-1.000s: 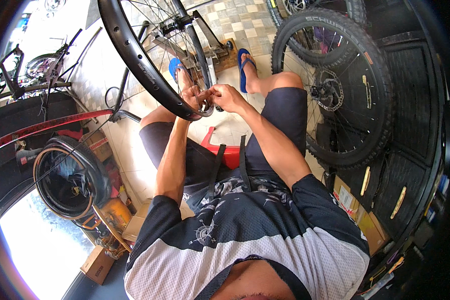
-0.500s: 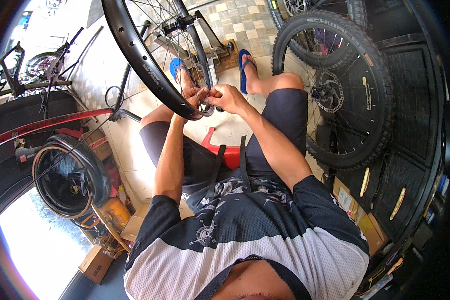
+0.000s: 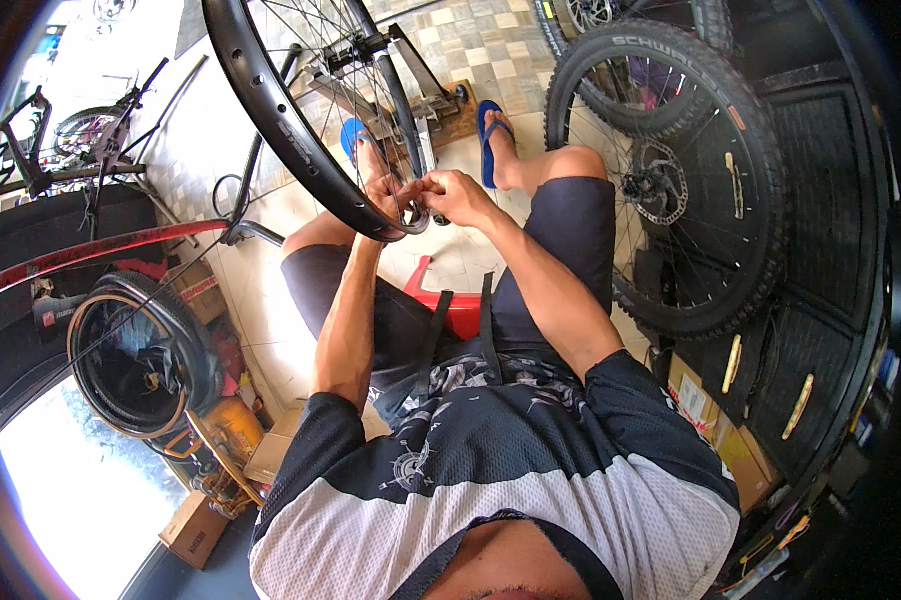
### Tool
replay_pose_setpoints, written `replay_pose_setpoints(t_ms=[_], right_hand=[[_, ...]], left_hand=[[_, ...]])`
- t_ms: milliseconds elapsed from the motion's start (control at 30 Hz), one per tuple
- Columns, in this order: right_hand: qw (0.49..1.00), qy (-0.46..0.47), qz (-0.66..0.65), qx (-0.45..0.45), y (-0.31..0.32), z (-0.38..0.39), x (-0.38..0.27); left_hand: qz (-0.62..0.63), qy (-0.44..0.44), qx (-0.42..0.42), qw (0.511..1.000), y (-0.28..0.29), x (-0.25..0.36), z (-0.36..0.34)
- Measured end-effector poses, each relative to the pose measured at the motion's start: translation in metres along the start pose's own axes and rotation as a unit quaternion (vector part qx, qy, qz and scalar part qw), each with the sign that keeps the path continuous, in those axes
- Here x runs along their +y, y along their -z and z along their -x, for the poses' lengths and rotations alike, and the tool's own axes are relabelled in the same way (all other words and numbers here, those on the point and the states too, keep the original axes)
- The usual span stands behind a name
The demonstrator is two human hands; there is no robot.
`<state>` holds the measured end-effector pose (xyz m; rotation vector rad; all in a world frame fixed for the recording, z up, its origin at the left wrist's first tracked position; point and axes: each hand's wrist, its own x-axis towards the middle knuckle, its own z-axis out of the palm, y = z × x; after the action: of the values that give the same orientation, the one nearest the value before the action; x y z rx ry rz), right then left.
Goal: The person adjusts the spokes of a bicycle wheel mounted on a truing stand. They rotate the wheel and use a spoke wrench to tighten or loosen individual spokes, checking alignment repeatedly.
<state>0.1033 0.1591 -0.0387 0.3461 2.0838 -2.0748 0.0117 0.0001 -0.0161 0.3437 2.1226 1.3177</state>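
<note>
A bare bicycle wheel with a wide black rim (image 3: 289, 135) stands upright in front of me, held at its hub in a metal truing stand (image 3: 426, 75). My left hand (image 3: 393, 195) reaches to the near, lower part of the wheel, partly hidden by the rim, its fingers bent in among the spokes. My right hand (image 3: 457, 198) is at the right side of the same spot, thumb and forefinger pinched together. The fingertips of both hands meet close to the rim. What small thing they grip there is too small to tell.
The stand has a wooden base (image 3: 459, 120) on the tiled floor. Between my legs is a red stool (image 3: 456, 312). Wheels with knobbly tires (image 3: 771, 215) lean at the right by black drawers. A red tube (image 3: 101, 252), loose tires (image 3: 196, 345) and cardboard boxes (image 3: 193, 528) are at the left.
My left forearm and wrist have shifted slightly to the right, and the left fingers have changed position at the rim. My right hand stays in nearly the same place.
</note>
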Motion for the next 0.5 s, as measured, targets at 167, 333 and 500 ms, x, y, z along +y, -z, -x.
replay_pose_setpoints(t_ms=[167,333,500], right_hand=[[0.995,-0.013,-0.1,-0.028,0.011,0.007,-0.008],[0.996,-0.028,0.017,0.088,0.017,0.001,-0.002],[0.99,-0.065,0.092,0.088,0.007,-0.001,0.011]], left_hand=[[0.136,0.074,-0.006,0.988,0.018,-0.012,-0.002],[0.177,0.052,0.045,0.982,0.021,-0.029,-0.01],[0.06,0.04,0.009,0.997,0.006,-0.02,-0.013]])
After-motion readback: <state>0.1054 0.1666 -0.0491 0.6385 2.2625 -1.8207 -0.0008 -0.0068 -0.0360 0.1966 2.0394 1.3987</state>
